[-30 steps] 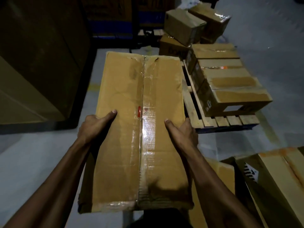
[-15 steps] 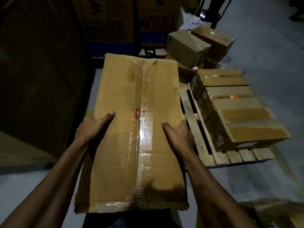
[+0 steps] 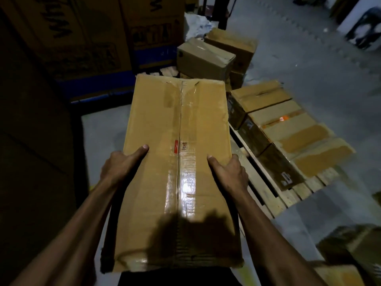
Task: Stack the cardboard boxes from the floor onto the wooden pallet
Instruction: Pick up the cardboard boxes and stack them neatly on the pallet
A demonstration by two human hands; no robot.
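Partway through: three cardboard boxes (image 3: 288, 129) already on the wooden pallet (image 3: 266, 190) right of the fingers (image 3: 212, 159), long box (image 3: 177, 172) gripped by left hand (image 3: 119, 168) and right hand (image 3: 231, 174), thumbs on top (other fingers hidden), more boxes on the floor (image 3: 319, 69) beyond.

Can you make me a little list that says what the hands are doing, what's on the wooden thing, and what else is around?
left hand: grips the big box's left side, thumb on top
right hand: grips its right side, thumb on top
big box: carried in the air, taped down its middle
pallet: on the floor to the right
boxes on pallet: one row, side by side
loose boxes: piled behind the pallet
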